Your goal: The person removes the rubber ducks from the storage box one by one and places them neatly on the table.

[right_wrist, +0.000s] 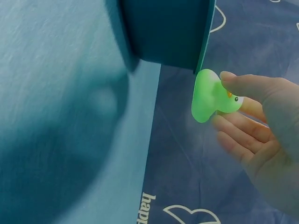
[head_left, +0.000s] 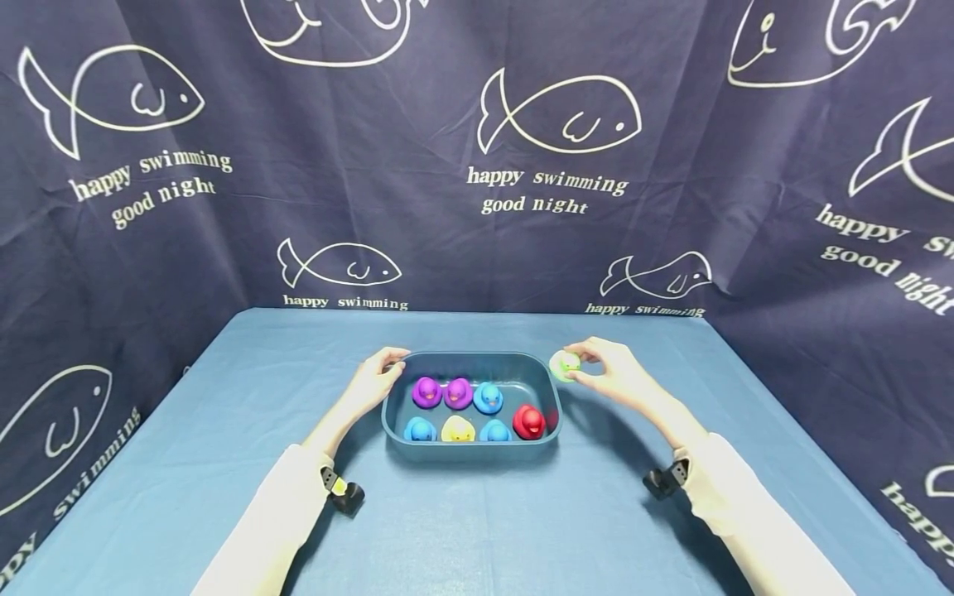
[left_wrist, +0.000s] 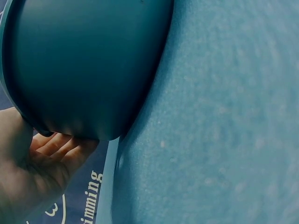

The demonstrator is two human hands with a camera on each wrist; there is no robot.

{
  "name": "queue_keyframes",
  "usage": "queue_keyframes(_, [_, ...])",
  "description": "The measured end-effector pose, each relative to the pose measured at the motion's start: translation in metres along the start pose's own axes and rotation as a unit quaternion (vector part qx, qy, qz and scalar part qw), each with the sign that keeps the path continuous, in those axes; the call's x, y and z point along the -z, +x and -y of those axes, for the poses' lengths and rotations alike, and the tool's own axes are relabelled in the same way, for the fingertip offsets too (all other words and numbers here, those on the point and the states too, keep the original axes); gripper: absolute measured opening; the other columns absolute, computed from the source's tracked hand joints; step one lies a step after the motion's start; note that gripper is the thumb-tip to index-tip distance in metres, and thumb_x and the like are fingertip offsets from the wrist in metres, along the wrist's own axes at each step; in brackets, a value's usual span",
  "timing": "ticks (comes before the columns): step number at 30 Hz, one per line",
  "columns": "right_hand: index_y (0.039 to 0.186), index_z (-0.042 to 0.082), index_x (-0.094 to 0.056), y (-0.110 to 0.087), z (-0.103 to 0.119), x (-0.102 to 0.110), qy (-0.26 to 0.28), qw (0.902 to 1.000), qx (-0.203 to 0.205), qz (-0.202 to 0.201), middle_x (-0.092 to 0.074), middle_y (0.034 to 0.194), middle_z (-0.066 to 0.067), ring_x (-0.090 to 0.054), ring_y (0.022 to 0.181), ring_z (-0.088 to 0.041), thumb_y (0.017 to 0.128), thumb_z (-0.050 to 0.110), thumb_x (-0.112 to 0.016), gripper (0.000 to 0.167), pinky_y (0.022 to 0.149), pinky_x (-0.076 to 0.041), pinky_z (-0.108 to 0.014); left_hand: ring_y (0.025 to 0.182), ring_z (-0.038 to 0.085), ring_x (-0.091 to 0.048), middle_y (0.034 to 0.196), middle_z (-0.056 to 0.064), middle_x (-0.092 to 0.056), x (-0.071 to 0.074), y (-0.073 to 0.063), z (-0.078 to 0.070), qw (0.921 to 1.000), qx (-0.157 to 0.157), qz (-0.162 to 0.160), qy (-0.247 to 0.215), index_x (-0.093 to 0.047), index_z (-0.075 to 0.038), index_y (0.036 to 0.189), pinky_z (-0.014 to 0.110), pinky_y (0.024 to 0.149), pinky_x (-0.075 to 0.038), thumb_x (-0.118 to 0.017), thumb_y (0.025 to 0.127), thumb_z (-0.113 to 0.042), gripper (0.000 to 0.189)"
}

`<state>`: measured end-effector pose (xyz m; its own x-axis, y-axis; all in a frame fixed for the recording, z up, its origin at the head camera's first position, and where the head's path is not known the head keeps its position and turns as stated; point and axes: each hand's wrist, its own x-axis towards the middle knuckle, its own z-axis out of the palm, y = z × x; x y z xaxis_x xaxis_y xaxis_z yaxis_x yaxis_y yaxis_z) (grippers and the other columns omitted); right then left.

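Note:
In the head view, a dark teal plastic bin (head_left: 471, 451) holds rubber ducks: two purple ducks (head_left: 427, 392), three blue ducks (head_left: 488, 398), a yellow duck (head_left: 458, 429) and a red duck (head_left: 528, 421). My left hand (head_left: 375, 379) grips the bin's far left corner. From the left wrist, the fingers (left_wrist: 70, 148) lie against the outer wall; the thumb tip is hidden at the rim. Beyond the bin's right end, my right hand (head_left: 614, 372) pinches a light green rubber duck (right_wrist: 205, 95) between thumb and fingers. That duck is held above the table, close to the right rim.
A blue cloth covers the table (head_left: 477, 530) under the bin. Behind and at both sides hangs a dark navy curtain (head_left: 447, 273) with white fish drawings and lettering. Small black wrist cameras (head_left: 346, 497) are strapped at both sleeves.

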<state>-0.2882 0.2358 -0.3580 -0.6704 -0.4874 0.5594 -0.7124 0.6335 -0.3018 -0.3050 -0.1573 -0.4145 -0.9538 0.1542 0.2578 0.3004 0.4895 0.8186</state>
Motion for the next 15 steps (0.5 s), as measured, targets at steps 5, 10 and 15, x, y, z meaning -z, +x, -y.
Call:
queue_keyframes(5, [0.1, -0.004, -0.067, -0.004, -0.007, -0.002, -0.001, 1.0, -0.001, 0.002, -0.067, 0.09, -0.012, -0.064, 0.077, -0.024, 0.07, 0.001, -0.078, 0.032, 0.073, -0.053, -0.037, 0.083, 0.022, -0.058, 0.113, 0.021, -0.063, 0.0, 0.0, 0.0, 1.0, 0.0, -0.003, -0.002, -0.058, -0.001, 0.12, 0.022, 0.062, -0.045, -0.053, 0.093, -0.008, 0.028])
queue_keyframes(10, [0.1, -0.003, -0.067, -0.01, -0.013, -0.004, 0.005, 0.9997, -0.019, 0.017, -0.068, 0.091, -0.011, -0.065, 0.079, -0.025, 0.071, 0.002, -0.077, 0.031, 0.074, -0.053, -0.038, 0.08, 0.02, -0.058, 0.113, 0.021, -0.063, -0.001, 0.0, 0.001, 1.0, -0.002, -0.003, 0.003, -0.058, 0.0, 0.12, 0.022, 0.061, -0.045, -0.052, 0.093, -0.009, 0.028])
queue_keyframes(15, [0.101, -0.003, -0.067, -0.013, -0.018, -0.008, 0.01, 0.9989, -0.032, 0.033, -0.068, 0.093, -0.013, -0.065, 0.081, -0.026, 0.072, 0.003, -0.077, 0.031, 0.076, -0.053, -0.039, 0.084, 0.023, -0.059, 0.113, 0.021, -0.064, -0.001, 0.0, 0.001, 1.0, 0.0, -0.003, -0.003, -0.058, -0.001, 0.12, 0.022, 0.063, -0.045, -0.053, 0.093, -0.008, 0.028])
